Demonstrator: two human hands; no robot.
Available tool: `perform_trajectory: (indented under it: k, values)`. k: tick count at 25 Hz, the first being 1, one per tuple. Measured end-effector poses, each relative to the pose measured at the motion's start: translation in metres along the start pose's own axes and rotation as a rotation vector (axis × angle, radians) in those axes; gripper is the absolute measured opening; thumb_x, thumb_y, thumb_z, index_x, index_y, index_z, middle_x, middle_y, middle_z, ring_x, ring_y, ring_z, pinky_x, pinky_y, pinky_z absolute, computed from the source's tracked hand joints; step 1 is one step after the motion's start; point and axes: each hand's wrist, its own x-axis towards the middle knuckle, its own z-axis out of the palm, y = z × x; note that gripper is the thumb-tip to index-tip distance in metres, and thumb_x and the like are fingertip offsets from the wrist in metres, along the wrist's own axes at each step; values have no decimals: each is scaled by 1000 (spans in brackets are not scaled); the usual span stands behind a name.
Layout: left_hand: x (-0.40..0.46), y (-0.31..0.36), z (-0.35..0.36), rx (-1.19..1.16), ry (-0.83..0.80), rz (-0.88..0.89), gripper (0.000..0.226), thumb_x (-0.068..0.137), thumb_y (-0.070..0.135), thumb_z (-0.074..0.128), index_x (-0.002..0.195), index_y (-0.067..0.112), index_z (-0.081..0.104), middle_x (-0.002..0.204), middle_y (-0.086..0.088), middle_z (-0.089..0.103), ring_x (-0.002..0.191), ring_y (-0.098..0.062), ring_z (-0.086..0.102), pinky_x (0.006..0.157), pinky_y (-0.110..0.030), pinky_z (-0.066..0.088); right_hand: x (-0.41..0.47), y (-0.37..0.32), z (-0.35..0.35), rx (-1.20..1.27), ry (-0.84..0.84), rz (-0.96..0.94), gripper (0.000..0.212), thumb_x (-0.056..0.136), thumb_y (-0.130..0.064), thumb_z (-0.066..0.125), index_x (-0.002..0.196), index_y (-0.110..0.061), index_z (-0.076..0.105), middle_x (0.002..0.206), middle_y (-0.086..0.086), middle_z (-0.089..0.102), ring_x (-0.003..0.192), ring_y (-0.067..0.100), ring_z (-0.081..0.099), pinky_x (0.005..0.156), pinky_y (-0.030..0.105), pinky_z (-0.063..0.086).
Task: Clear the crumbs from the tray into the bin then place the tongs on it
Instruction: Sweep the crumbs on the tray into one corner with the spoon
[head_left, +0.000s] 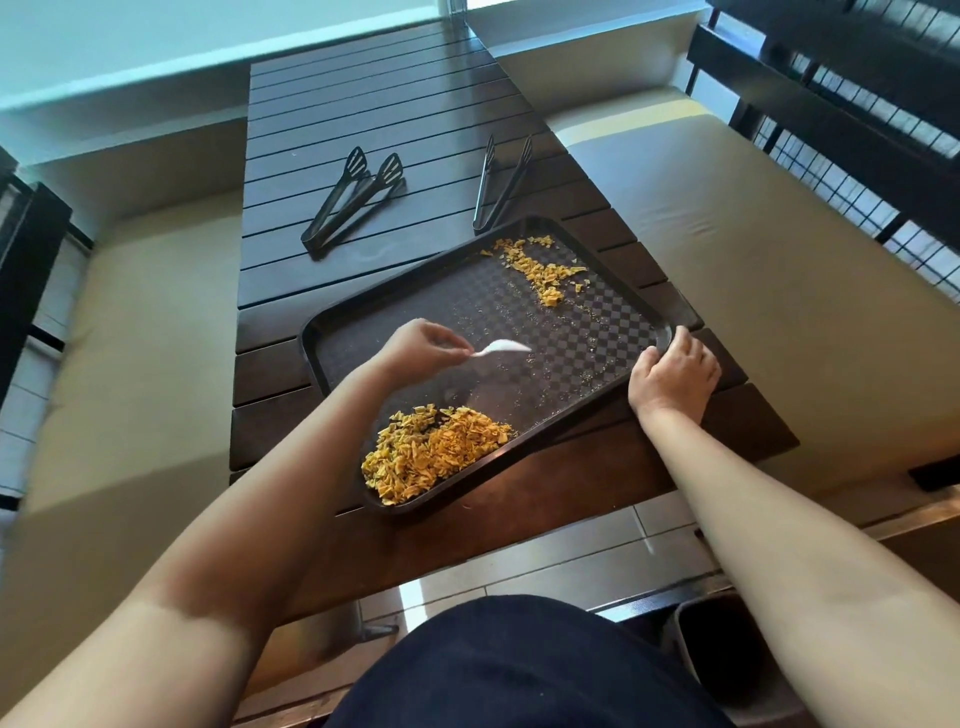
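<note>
The left hand (415, 345) has a pinching grip on a white scraper (503, 347) above the tray (332, 322); the right hand (672, 371) clasps the tray's right corner. Crumbs (431, 452) lie heaped at the tray's near edge, more at its far corner. A hasty sweep could flick them over the rim onto the surface (415, 104). Tongs (353, 200) lie beyond the tray.

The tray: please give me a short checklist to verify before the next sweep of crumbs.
1. Right hand steadies the tray by its rim: ok.
2. Left hand holds the white scraper: ok.
3. Near crumb pile gathered at the near corner: ok.
4. Far crumb pile swept: not ok.
5. Both tongs off the tray, on the table: ok.
6. Bin under the tray's edge: cannot tell.
</note>
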Motion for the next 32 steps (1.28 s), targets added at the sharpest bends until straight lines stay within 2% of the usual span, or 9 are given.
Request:
perform_trajectory:
  k: [4,7,11,12,17,22,27,30,32]
  values:
    - [18,12,22,11,15,-60,14,85,25,64,95,20,71,94,6,63,81,-7,58,57,-12,39,1,1,-1,7,-2,5,45,90,-22,42,130,-4,42,135,20,47,128,35,35,111,46,20]
    - [12,5,19,53,-77,-105,5,83,25,66,85,27,70,86,10,62,75,-1,54,55,-12,35,1,2,0,7,-5,7,45,90,-23,42,131,-4,41,135,19,46,128,34,35,111,46,20]
    - [-9,-8,1,231,-213,0,8,77,28,72,79,36,71,82,19,54,74,3,50,52,-7,36,2,2,1,6,9,3,44,89,-22,42,129,-4,42,133,20,48,127,35,36,110,46,20]
    - [-14,-10,-2,285,-222,38,9,75,31,73,78,39,70,85,19,51,76,3,49,55,-6,36,2,2,1,8,9,1,44,89,-22,42,129,-3,43,133,20,48,127,35,36,110,46,20]
    - [-29,-12,-13,477,-233,120,10,71,40,75,79,43,70,100,10,46,92,-5,43,75,-23,35,2,2,2,14,17,1,44,89,-21,42,129,-3,43,133,21,48,126,36,37,109,46,20]
    - [-29,-2,-5,387,-133,141,10,75,37,72,84,36,71,103,7,48,95,-7,44,74,-23,39,1,2,0,25,17,-5,44,89,-21,42,129,-2,43,134,21,47,126,37,37,110,47,20]
    - [-31,-2,6,413,-123,120,12,73,38,73,85,34,72,98,9,47,91,-5,43,64,-17,36,1,2,0,24,8,-5,45,90,-22,41,131,-3,41,135,21,46,128,36,35,110,45,19]
    - [-34,-11,-12,484,-196,79,10,73,40,73,83,37,72,96,12,45,89,-5,43,72,-24,37,1,2,0,19,3,-7,45,90,-22,41,131,-3,41,135,21,46,128,36,35,110,46,19]
    - [-34,-14,-17,457,-170,87,13,75,39,71,87,33,73,97,10,48,90,-5,42,75,-25,36,1,2,0,22,7,-3,45,90,-22,41,130,-3,41,135,21,46,127,37,36,110,46,19]
